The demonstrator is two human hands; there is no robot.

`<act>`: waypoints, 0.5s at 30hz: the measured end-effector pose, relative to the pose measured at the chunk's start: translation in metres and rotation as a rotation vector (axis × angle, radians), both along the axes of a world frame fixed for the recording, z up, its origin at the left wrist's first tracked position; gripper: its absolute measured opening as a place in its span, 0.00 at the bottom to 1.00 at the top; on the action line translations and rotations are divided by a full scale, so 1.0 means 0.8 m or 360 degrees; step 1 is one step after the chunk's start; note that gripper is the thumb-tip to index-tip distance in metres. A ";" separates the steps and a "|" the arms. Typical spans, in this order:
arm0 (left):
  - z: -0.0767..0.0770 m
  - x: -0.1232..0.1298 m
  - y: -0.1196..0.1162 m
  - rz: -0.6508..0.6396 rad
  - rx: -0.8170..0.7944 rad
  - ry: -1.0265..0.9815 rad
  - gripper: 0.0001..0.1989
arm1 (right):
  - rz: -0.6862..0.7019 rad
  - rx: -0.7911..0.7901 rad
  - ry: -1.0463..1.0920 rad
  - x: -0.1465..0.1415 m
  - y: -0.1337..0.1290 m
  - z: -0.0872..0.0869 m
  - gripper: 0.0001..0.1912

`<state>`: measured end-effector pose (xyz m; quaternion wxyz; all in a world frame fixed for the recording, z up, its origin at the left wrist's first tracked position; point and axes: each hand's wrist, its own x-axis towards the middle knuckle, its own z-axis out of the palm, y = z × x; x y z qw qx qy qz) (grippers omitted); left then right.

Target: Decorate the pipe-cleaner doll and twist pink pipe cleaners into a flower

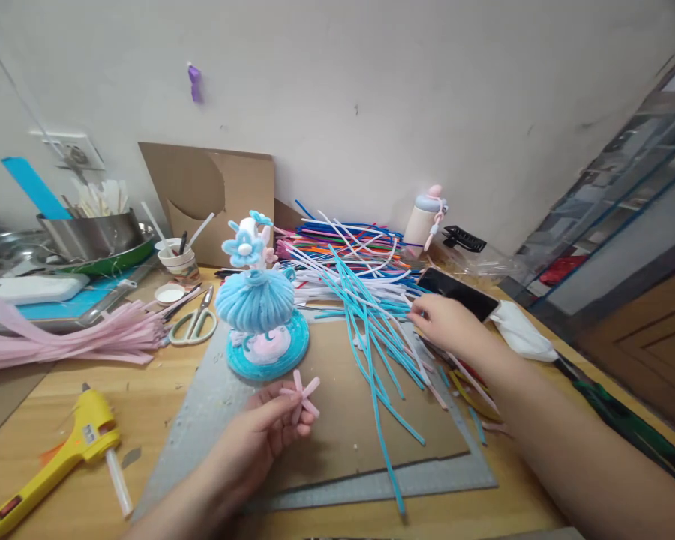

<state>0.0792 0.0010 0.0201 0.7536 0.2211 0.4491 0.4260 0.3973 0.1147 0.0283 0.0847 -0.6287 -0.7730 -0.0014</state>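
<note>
My left hand (pixel 278 420) is closed on a small pink pipe-cleaner flower (pixel 299 396), pinched between thumb and fingers with its short petals spread. My right hand (pixel 444 322) reaches to the right end of the pipe-cleaner heap. Its fingers are bent together near the tips of blue pipe cleaners (pixel 371 330), and what they grip is hidden. Close to my left hand stands a light blue fuzzy figure (pixel 254 300) with a pleated skirt and flowers on top, on a round blue and pink base (pixel 298 345).
A cardboard sheet (pixel 331 442) lies on a grey mat (pixel 174 457). Scissors (pixel 194 325), pink strips (pixel 90 337) and a yellow glue gun (pixel 84 439) are on the left. Toward the right are a phone (pixel 455 291) and a bottle (pixel 421 223). Multicoloured pipe cleaners (pixel 337 244) are heaped behind.
</note>
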 end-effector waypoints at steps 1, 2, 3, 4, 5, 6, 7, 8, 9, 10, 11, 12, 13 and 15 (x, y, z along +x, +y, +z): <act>0.001 0.000 0.000 0.0011 -0.0018 -0.0004 0.07 | 0.0071 -0.0182 0.0048 -0.003 -0.002 -0.002 0.10; 0.003 0.000 0.000 0.0017 -0.0030 -0.0010 0.08 | 0.0135 -0.0353 0.0088 -0.007 -0.003 -0.005 0.09; 0.004 -0.001 0.000 0.0019 -0.0038 -0.0018 0.08 | 0.0171 -0.0477 0.0107 -0.011 -0.003 -0.009 0.07; 0.005 -0.001 0.000 0.0019 -0.0041 -0.0026 0.09 | 0.0182 -0.0546 0.0105 -0.014 -0.003 -0.014 0.06; 0.005 -0.001 0.000 0.0015 -0.0047 -0.0032 0.09 | 0.0169 -0.0571 0.0094 -0.018 -0.002 -0.019 0.06; 0.006 -0.001 0.000 0.0007 -0.0052 -0.0033 0.09 | 0.0144 -0.0569 0.0082 -0.021 -0.001 -0.024 0.05; 0.006 -0.001 -0.001 -0.0003 -0.0055 -0.0033 0.09 | 0.0118 -0.0554 0.0076 -0.024 0.001 -0.028 0.05; 0.005 -0.002 -0.001 -0.0018 -0.0053 -0.0034 0.08 | 0.0095 -0.0537 0.0075 -0.026 0.002 -0.031 0.06; 0.005 -0.001 -0.001 -0.0034 -0.0050 -0.0037 0.08 | 0.0077 -0.0524 0.0081 -0.028 0.004 -0.032 0.07; 0.004 -0.001 -0.002 -0.0049 -0.0046 -0.0040 0.08 | 0.0065 -0.0520 0.0087 -0.029 0.005 -0.033 0.08; 0.003 -0.001 -0.002 -0.0062 -0.0044 -0.0041 0.07 | 0.0066 -0.0529 0.0095 -0.030 0.007 -0.032 0.08; 0.001 -0.001 -0.001 -0.0073 -0.0042 -0.0043 0.07 | 0.0085 -0.0556 0.0105 -0.029 0.009 -0.030 0.07; 0.000 0.000 -0.001 -0.0079 -0.0043 -0.0047 0.07 | 0.0110 -0.0602 0.0118 -0.029 0.011 -0.028 0.06; -0.002 0.001 -0.001 -0.0083 -0.0047 -0.0049 0.07 | 0.0134 -0.0630 0.0164 -0.028 0.018 -0.019 0.09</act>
